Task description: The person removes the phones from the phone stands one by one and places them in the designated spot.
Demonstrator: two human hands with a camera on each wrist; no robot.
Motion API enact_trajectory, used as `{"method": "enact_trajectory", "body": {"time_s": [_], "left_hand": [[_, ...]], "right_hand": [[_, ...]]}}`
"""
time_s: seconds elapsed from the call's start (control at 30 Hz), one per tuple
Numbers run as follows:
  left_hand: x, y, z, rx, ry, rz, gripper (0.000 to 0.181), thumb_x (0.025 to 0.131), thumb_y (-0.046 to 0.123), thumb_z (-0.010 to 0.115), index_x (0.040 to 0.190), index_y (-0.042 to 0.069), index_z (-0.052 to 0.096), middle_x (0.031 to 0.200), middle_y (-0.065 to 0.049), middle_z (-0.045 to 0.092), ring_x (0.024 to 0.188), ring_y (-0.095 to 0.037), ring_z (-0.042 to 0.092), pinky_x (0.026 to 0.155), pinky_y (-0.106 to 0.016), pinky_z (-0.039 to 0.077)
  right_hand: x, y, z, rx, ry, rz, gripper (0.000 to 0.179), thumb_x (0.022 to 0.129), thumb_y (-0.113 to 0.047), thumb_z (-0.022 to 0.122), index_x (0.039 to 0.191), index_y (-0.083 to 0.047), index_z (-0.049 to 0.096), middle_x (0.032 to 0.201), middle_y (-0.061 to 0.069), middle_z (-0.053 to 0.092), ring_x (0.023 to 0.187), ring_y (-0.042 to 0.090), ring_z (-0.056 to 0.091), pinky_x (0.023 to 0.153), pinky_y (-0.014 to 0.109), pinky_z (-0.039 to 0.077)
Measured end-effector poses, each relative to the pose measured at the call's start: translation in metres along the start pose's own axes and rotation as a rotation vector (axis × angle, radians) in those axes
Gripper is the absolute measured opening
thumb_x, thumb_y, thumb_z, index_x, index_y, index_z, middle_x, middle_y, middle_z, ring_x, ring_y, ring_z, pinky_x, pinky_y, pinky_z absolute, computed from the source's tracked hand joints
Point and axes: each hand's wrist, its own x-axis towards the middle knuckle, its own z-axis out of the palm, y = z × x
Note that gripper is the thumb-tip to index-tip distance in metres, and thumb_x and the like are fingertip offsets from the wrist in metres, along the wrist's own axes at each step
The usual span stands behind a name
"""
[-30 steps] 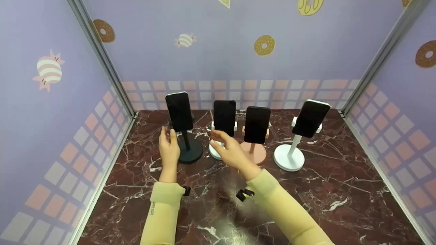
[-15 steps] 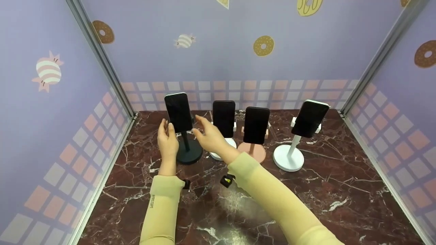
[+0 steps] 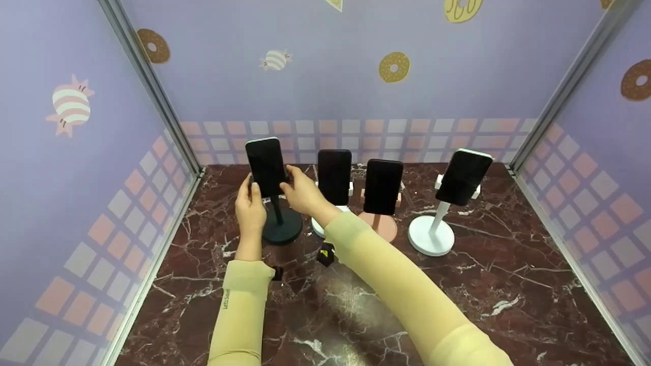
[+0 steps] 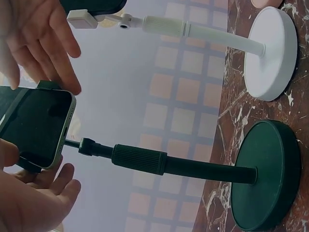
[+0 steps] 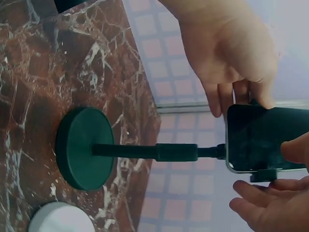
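A black-screened phone [image 3: 267, 168] sits in the clamp of a dark phone stand [image 3: 282, 226] at the left of the row. My left hand [image 3: 250, 211] holds the phone's left edge, thumb in front and fingers behind. From the right, my right hand [image 3: 305, 193] reaches around the opposite edge with fairly straight fingers. In the left wrist view, its fingertips are right at the dark clamp [image 4: 48, 85]. The right wrist view has my right thumb [image 5: 297, 147] overlapping the screen, with the other fingers below the phone's edge. The stand's round base [image 5: 82, 147] rests flat on the table.
To the right stand a white stand with a phone [image 3: 334, 175], a pink stand with a phone [image 3: 384, 185], and another white stand [image 3: 431, 236] with a tilted phone [image 3: 464, 177]. They share a dark red marbled table [image 3: 483, 300], enclosed by patterned walls [image 3: 325, 91].
My right hand has moved left, from in front of the nearer white stand to the right edge of the leftmost phone. My left hand has risen slightly to the phone's left edge.
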Motion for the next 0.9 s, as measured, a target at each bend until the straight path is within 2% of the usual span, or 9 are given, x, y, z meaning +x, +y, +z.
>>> {"method": "enact_trajectory", "body": {"time_s": [0.13, 0.23, 0.3, 0.37, 0.47, 0.53, 0.7, 0.9], "left_hand": [[0.002, -0.001, 0.0, -0.011, -0.004, -0.006, 0.04, 0.108, 0.006, 0.048, 0.144, -0.011, 0.05, 0.14, -0.033, 0.059, 0.128, -0.045, 0.059, 0.108, -0.049, 0.05], [0.002, -0.001, -0.001, -0.026, 0.005, -0.008, 0.038, 0.108, 0.005, 0.049, 0.142, -0.011, 0.052, 0.133, -0.034, 0.062, 0.121, -0.044, 0.063, 0.099, -0.032, 0.054], [0.002, 0.0, -0.001, -0.044, 0.012, -0.008, 0.036, 0.107, 0.005, 0.051, 0.14, -0.012, 0.055, 0.131, -0.034, 0.064, 0.117, -0.036, 0.065, 0.092, -0.021, 0.052], [0.002, 0.0, -0.002, -0.075, 0.017, -0.017, 0.035, 0.106, 0.003, 0.053, 0.137, -0.013, 0.057, 0.13, -0.034, 0.064, 0.11, -0.023, 0.067, 0.087, -0.013, 0.049], [0.002, 0.0, -0.004, -0.126, 0.021, -0.032, 0.034, 0.104, 0.001, 0.056, 0.133, -0.015, 0.058, 0.127, -0.032, 0.065, 0.098, -0.005, 0.064, 0.084, -0.01, 0.049], [0.002, 0.0, -0.006, -0.157, 0.026, -0.042, 0.033, 0.102, -0.001, 0.058, 0.131, -0.017, 0.059, 0.123, -0.031, 0.067, 0.092, 0.002, 0.062, 0.082, -0.01, 0.05], [0.004, -0.002, -0.01, -0.225, 0.027, -0.054, 0.031, 0.101, -0.006, 0.058, 0.128, -0.02, 0.058, 0.114, -0.024, 0.071, 0.087, 0.004, 0.064, 0.08, -0.011, 0.053], [0.003, -0.004, -0.012, -0.287, 0.007, -0.061, 0.031, 0.1, -0.007, 0.057, 0.128, -0.021, 0.057, 0.109, -0.012, 0.074, 0.089, 0.002, 0.066, 0.083, -0.012, 0.053]], "right_hand": [[0.006, 0.004, 0.006, 0.065, 0.066, -0.007, 0.048, 0.108, -0.013, 0.053, 0.154, -0.003, 0.043, 0.152, 0.017, 0.055, 0.136, 0.028, 0.057, 0.116, 0.039, 0.045], [0.007, 0.006, 0.01, 0.102, 0.13, -0.014, 0.044, 0.107, -0.009, 0.054, 0.15, -0.002, 0.049, 0.148, 0.016, 0.059, 0.134, 0.028, 0.059, 0.115, 0.039, 0.046], [0.008, 0.007, 0.013, 0.12, 0.167, -0.005, 0.042, 0.106, -0.008, 0.056, 0.148, -0.003, 0.053, 0.146, 0.015, 0.061, 0.131, 0.027, 0.061, 0.112, 0.037, 0.049], [0.008, 0.008, 0.016, 0.141, 0.199, -0.001, 0.04, 0.104, -0.006, 0.058, 0.144, -0.003, 0.056, 0.142, 0.014, 0.065, 0.126, 0.027, 0.065, 0.108, 0.036, 0.052], [0.008, 0.01, 0.018, 0.179, 0.229, -0.003, 0.036, 0.102, -0.003, 0.061, 0.138, -0.002, 0.061, 0.134, 0.015, 0.069, 0.118, 0.026, 0.068, 0.101, 0.033, 0.055], [0.008, 0.011, 0.019, 0.201, 0.236, -0.012, 0.033, 0.101, -0.002, 0.063, 0.134, -0.001, 0.064, 0.129, 0.015, 0.071, 0.114, 0.026, 0.069, 0.098, 0.033, 0.056], [0.009, 0.012, 0.019, 0.221, 0.224, -0.027, 0.03, 0.099, -0.001, 0.064, 0.13, 0.0, 0.066, 0.126, 0.015, 0.072, 0.117, 0.025, 0.068, 0.102, 0.034, 0.054], [0.006, 0.012, 0.019, 0.231, 0.223, -0.033, 0.031, 0.099, -0.001, 0.065, 0.129, 0.0, 0.066, 0.123, 0.016, 0.073, 0.113, 0.025, 0.069, 0.098, 0.033, 0.056]]}}
